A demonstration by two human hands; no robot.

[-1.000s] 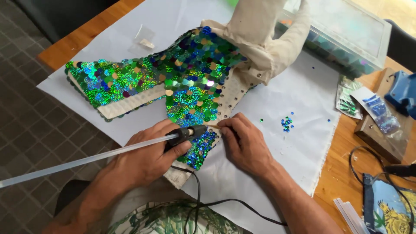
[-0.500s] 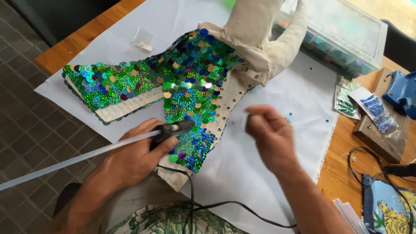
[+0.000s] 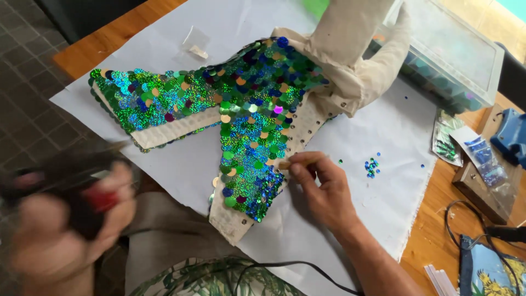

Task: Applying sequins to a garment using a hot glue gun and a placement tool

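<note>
Reaching in from the lower right of the frame, our right hand (image 3: pixel 323 189) lies palm down on the white cloth (image 3: pixel 383 137), thumb and forefinger pinched narrow around a small gold sequin (image 3: pixel 284 164) that we press against the edge of the sequined tail piece (image 3: pixel 246 120). That piece, a forked fabric form covered in green, blue and gold discs, spreads across the centre of the frame, with its bare beige stuffed end (image 3: pixel 356 49) rising toward the top.

Our left hand (image 3: pixel 71 219) sits at the lower left, heavily blurred; its fingers are wrapped tight around a dark glue gun with a red trigger (image 3: pixel 82 189), held well apart from the tail.

At the upper right stands a clear plastic lidded box (image 3: pixel 460 60), with greenish and bluish contents showing through its wall, too dim to tell further. Small clear packets (image 3: pixel 466 148) holding green and blue sequins lie just below it on the wooden table (image 3: pixel 449 219). A little cluster of loose green and blue sequins (image 3: pixel 372 165) rests on the cloth near our right hand. A small clear bag (image 3: pixel 194 46) lies at the upper left of the cloth.
</note>
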